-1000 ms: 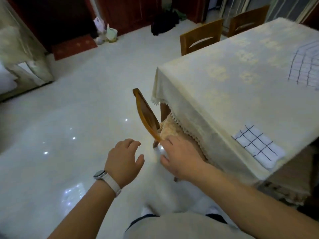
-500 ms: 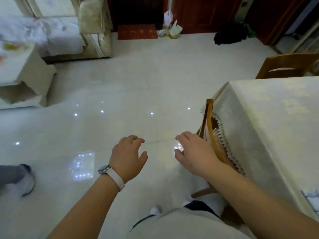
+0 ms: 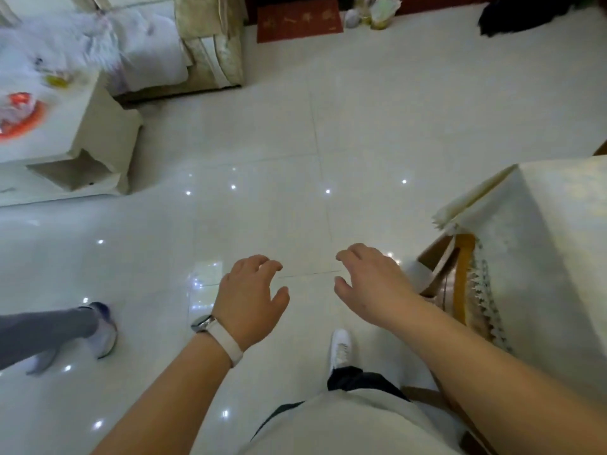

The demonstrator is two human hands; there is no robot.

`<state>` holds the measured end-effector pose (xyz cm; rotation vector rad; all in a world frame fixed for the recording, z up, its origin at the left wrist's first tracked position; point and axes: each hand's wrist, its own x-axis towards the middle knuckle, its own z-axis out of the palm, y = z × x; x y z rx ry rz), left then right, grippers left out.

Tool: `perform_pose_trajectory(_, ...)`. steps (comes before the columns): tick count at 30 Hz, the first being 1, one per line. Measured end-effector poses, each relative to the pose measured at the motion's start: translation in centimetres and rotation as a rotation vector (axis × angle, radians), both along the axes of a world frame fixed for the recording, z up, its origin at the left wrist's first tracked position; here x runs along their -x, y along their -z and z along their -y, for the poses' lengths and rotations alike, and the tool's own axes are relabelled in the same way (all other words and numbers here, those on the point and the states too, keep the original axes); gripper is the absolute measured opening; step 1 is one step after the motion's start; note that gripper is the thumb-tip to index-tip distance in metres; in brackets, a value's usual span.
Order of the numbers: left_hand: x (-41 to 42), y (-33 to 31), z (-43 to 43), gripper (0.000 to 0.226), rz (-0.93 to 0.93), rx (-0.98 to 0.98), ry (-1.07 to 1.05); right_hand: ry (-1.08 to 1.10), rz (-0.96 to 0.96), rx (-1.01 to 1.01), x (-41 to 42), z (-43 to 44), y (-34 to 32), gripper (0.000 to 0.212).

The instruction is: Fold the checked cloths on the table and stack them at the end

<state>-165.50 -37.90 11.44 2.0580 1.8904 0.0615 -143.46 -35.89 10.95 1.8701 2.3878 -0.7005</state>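
Presently, by size:

Glossy white tiled floor (image 3: 295,142): fills most of the view, and both hands hang over it.

Dining table under a cream patterned tablecloth with a lace hem (image 3: 558,241): only its near corner shows, at the right edge. No checked cloth can be seen on the part in view, so the cloths probably lie further along the top, outside the frame.

Cream upholstered sofa (image 3: 210,44): upper left, against the wall.

Low white side table (image 3: 82,133): far left, with blurred red and yellow items on it.

Brown wooden chair (image 3: 463,277): pushed in beneath the tablecloth's hem, likely to keep the walkway open.

Grey-trousered leg of another person (image 3: 49,330): lower left, well apart from the hands.

Red doormat (image 3: 299,19): top centre.

Right hand (image 3: 374,284): fingers loosely curled, grasping nothing, near the chair but not touching it. The table corner is to its right.

Left hand (image 3: 249,300): also loose and empty, held forward, seemingly in mid-walk rather than reaching.

White-strapped wristwatch (image 3: 205,323): on the left wrist
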Motion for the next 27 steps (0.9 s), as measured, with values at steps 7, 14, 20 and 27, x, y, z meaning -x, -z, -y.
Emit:
perform_pose_trajectory(7,-1.8,-1.8,-8.6,0.043,-0.012,-0.033,-0.008,-0.034,-0.031,-0.004,-1.8,-8.7,-1.6,0.047)
perform_pose_trajectory(14,-0.8,-2.0,-15.0,0.042,0.017,-0.038,-0.004,-0.039,-0.065,-0.004,-1.6,-15.3,-2.1,0.048)
perform_pose_trajectory(20,1.2,0.0,-23.0,0.040,0.056,-0.036,0.028,0.000,-0.044,0.026,0.2,-21.5,-0.6,0.048)
perform_pose_trajectory(27,5.1,0.4,-35.3,0.043,0.088,-0.010,0.138,0.052,0.025,-0.012,4.2,-31.9,-1.3,0.046)
